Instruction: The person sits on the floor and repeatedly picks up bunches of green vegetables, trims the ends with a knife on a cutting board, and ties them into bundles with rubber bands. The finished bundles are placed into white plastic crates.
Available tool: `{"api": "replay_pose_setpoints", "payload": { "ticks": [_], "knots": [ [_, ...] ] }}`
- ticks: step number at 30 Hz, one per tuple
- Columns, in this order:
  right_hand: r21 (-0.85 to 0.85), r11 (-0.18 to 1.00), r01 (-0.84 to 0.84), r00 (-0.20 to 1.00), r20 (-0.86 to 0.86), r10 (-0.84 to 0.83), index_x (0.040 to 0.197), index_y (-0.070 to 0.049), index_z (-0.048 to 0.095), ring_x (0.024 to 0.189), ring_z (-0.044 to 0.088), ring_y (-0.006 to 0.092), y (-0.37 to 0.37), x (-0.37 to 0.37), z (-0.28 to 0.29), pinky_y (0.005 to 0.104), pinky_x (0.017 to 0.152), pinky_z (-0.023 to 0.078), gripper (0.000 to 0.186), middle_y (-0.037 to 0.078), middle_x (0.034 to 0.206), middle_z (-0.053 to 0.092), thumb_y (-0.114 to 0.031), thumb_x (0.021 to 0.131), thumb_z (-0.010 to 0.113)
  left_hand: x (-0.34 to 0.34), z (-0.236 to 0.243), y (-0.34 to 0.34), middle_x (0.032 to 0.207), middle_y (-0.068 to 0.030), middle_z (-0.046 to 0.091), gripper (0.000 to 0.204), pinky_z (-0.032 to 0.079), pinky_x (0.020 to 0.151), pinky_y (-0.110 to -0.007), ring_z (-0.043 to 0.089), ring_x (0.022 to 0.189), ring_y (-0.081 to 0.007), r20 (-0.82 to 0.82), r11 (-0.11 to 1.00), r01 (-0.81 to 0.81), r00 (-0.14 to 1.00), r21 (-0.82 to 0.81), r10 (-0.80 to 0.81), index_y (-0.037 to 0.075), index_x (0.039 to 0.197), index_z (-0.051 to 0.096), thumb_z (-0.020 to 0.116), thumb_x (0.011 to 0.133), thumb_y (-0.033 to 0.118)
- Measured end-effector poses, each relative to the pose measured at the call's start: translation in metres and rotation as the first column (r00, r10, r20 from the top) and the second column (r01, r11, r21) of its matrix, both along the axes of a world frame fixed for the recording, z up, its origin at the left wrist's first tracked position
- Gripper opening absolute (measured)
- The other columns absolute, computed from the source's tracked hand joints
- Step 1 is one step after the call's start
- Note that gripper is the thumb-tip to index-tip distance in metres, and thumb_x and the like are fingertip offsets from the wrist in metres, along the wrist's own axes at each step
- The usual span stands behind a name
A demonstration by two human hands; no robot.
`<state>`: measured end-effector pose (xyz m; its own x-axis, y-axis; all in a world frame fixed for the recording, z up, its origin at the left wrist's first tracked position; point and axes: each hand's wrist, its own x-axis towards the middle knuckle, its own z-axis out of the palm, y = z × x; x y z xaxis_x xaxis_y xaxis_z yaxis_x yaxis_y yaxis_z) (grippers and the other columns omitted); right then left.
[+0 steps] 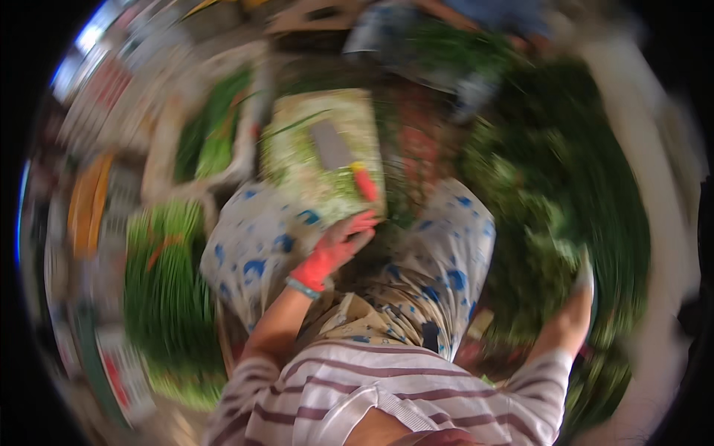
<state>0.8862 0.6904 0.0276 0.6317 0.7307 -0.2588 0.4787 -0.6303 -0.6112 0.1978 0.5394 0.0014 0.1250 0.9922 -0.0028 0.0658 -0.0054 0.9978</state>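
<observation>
My left hand (338, 249), in a red glove with a greenish cuff, hovers over my lap with its fingers stretched out and nothing in it. Just beyond it lies a cleaver (329, 145) with a grey blade and a red and yellow handle, on a pale cutting board (357, 111) strewn with green scraps. My right hand (585, 276), whitish and smeared by motion, reaches out to the right, beside a heap of leafy greens (532, 223). Its fingers are too blurred to read, so I cannot tell whether they hold any greens.
Bundled long green stalks (167, 260) stand at the left, tied with an orange band. Behind them a white foam box (160, 167) holds more greens. Long dark green stalks (617, 208) lie along the right. Across from me another person (513, 18) is near more greens.
</observation>
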Motion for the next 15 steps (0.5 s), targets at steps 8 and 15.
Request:
{"api": "replay_pose_setpoints", "payload": {
  "ticks": [8, 15],
  "knots": [
    [0.120, 0.962, -0.244, 0.947, 0.243, 0.210, 0.140, -0.001, 0.050, 0.111, 0.060, 0.0240, 0.050, -0.046, 0.016, 0.0422, 0.092, 0.050, 0.072, 0.013, 0.126, 0.062, -0.047, 0.086, 0.066, 0.023, -0.012, -0.040, 0.127, -0.0177, 0.066, 0.053, 0.050, 0.101, -0.036, 0.064, 0.117, -0.0251, 0.036, 0.979, -0.013, 0.999, -0.202, 0.020, 0.004, 0.141, 0.053, 0.063, 0.098, 0.034],
    [0.253, 0.885, -0.392, 0.903, 0.292, 0.316, 0.145, -0.003, 0.043, 0.113, 0.059, 0.0238, 0.048, -0.129, 0.038, 0.0395, 0.091, 0.052, 0.075, 0.013, 0.130, 0.058, -0.036, 0.084, 0.070, 0.028, -0.003, -0.035, 0.131, -0.0168, 0.064, 0.054, 0.048, 0.103, -0.037, 0.062, 0.121, -0.0261, 0.035, 0.968, -0.029, 0.999, -0.249, 0.039, 0.005, 0.142, 0.053, 0.063, 0.097, 0.034]
  ]
}}
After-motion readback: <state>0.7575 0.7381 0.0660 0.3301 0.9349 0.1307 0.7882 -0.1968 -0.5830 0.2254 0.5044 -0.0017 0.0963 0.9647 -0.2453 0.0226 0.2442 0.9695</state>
